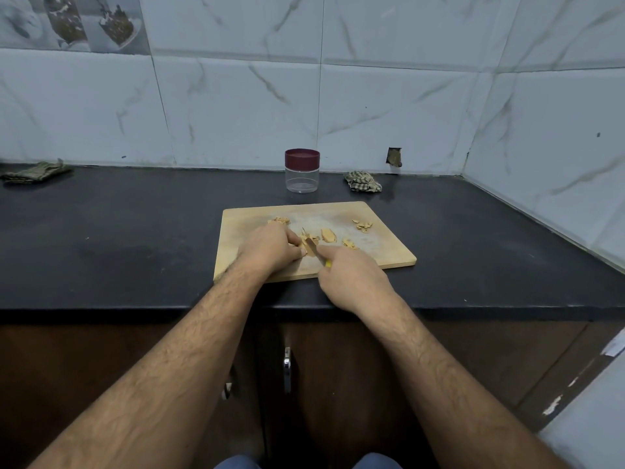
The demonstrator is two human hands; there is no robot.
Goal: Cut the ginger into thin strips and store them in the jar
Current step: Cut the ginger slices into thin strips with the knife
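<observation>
Head view of a black stone counter point(135, 231) set against marble-patterned wall tiles. A rectangular pale wooden cutting board point(382, 245) lies near the counter's near edge. On the board, the left hand point(270, 248) rests with its fingers curled over a piece of pale yellow ginger point(306, 243), pinning it to the wood. The right hand point(351, 275) grips a small knife with a yellow handle point(316, 253), index finger extended along the top; the blade runs up and left from the hand and touches the ginger just beside the left fingertips. Cut ginger lies scattered on the board: a flat slice point(328, 235) just right of the blade, a small heap point(350, 244) right of that, a cluster of peelings or chips point(363, 225) near the far right corner, and a further heap point(279, 220) beyond the left hand. Past the board's far edge, close to the wall, stands a clear plastic jar with a maroon lid point(302, 170), lid on, nothing visible inside. A crumpled checked cloth point(363, 181) lies to the jar's right; a second folded greenish cloth point(35, 172) lies at the far left of the counter. Dark wooden cabinet doors point(338, 384) show below the counter.
</observation>
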